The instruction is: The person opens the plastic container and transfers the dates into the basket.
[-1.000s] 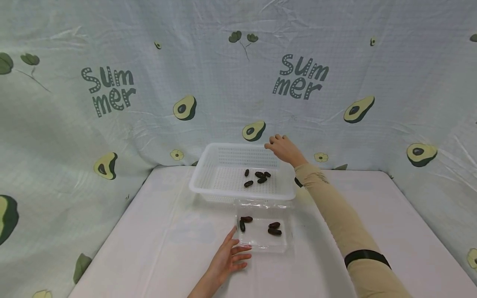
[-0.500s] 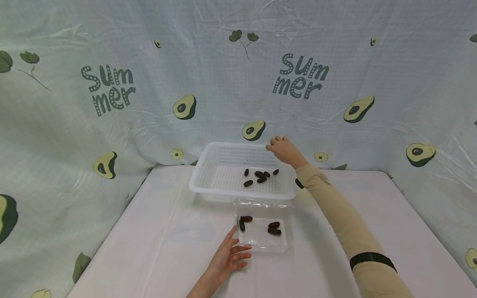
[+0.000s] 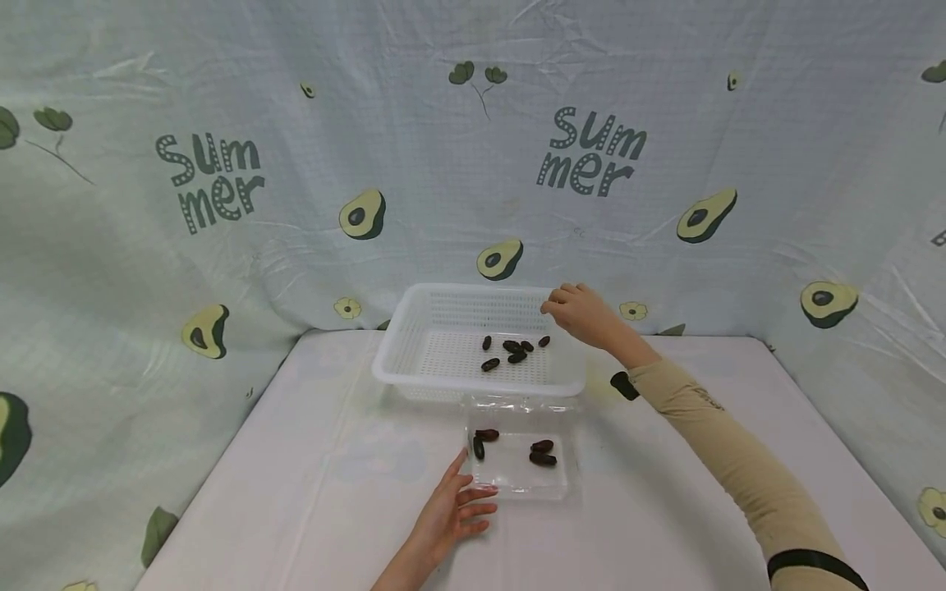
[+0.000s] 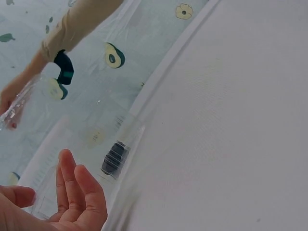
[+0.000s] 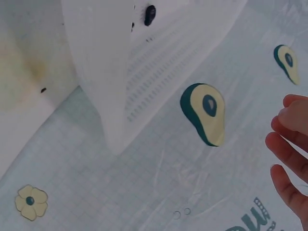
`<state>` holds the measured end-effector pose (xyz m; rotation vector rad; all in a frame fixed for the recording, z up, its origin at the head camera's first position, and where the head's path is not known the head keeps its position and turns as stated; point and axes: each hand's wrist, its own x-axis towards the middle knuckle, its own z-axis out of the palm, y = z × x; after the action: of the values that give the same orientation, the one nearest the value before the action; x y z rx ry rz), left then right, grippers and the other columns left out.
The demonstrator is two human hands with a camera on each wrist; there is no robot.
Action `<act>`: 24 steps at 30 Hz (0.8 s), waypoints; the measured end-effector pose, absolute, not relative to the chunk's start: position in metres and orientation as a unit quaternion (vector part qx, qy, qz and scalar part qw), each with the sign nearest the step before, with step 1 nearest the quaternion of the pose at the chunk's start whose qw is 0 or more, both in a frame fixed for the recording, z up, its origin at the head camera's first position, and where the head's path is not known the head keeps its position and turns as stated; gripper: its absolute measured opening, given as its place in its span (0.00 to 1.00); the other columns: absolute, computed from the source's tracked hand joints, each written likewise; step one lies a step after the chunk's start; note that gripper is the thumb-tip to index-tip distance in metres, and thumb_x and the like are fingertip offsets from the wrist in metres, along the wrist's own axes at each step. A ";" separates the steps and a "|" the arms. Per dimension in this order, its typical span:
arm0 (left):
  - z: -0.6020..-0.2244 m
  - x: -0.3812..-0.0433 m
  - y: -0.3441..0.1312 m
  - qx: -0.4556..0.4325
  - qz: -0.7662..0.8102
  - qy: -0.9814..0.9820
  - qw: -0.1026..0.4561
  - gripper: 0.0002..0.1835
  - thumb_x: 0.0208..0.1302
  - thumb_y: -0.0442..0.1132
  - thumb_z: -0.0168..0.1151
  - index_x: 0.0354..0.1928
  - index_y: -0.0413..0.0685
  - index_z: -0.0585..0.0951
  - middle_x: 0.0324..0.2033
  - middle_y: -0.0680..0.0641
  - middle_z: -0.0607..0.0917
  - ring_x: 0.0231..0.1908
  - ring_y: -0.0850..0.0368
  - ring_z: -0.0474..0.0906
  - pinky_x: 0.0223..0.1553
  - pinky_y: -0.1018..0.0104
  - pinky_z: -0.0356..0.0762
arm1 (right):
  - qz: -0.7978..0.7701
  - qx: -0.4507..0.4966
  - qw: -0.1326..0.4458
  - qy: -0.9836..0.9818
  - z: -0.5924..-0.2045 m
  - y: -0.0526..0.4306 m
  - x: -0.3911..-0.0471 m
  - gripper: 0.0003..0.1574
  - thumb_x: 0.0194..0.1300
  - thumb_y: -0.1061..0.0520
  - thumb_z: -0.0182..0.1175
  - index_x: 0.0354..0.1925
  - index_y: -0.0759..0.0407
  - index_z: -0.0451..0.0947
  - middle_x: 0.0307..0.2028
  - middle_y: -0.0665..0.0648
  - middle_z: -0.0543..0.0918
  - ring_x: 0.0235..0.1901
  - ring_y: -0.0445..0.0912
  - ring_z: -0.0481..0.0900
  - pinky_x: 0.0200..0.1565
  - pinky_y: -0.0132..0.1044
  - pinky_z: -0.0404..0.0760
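In the head view a white plastic basket [image 3: 399, 349] holds several dates [image 3: 490, 364] scattered on its slotted floor. Closer to me is a clear plastic box [image 3: 510, 484] with one pair of dates [image 3: 543, 460] at its right and another pair at its left. My left hand [image 3: 447, 517] has its fingers spread at the box's left front corner, fingertips right at the wall. Above the basket's right rear rim is my right hand [image 3: 587, 318], with loosely bent fingers. In the right wrist view its fingers [image 5: 286, 149] hold nothing visible.
A white cloth-covered table [image 3: 355, 460] lies under both containers. Behind it hangs a pale sheet [image 3: 414, 148] printed with avocados and lettering. The clear box's raised lid [image 3: 525, 404] stands close against the basket's front.
One more date has appeared at the right of the basket. My right hand has since moved a little to the right and lower, its arm swinging outward. My left hand has stayed put.
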<state>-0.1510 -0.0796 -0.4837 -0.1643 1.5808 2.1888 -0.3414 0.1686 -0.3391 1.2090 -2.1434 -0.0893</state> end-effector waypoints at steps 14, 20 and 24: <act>-0.484 -0.151 -0.079 -0.050 0.790 0.573 0.213 0.32 0.67 0.42 0.36 0.69 0.53 0.40 0.36 0.52 0.83 0.31 0.62 0.81 0.33 0.67 0.77 | 0.022 0.514 0.373 -0.772 -0.346 0.192 -0.266 0.21 0.37 0.68 0.69 0.34 0.57 0.77 0.32 0.53 0.79 0.31 0.46 0.74 0.32 0.36 0.73; -0.484 -0.150 -0.079 -0.051 0.791 0.572 0.211 0.32 0.67 0.42 0.36 0.69 0.52 0.39 0.35 0.52 0.83 0.31 0.62 0.81 0.32 0.67 0.76 | 0.042 0.538 0.375 -0.754 -0.353 0.195 -0.237 0.23 0.34 0.68 0.71 0.34 0.58 0.77 0.33 0.53 0.79 0.31 0.45 0.75 0.33 0.35 0.74; -0.483 -0.150 -0.078 -0.052 0.790 0.573 0.211 0.32 0.67 0.42 0.36 0.69 0.52 0.40 0.35 0.52 0.83 0.32 0.62 0.81 0.32 0.67 0.76 | 0.048 0.554 0.376 -0.741 -0.363 0.195 -0.221 0.06 0.60 0.62 0.54 0.34 0.58 0.77 0.33 0.53 0.78 0.30 0.43 0.75 0.32 0.33 0.74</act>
<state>-0.1504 -0.0784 -0.4835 -0.1436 1.5920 2.1965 -0.2212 0.1947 -0.3634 1.4177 -1.8957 0.1233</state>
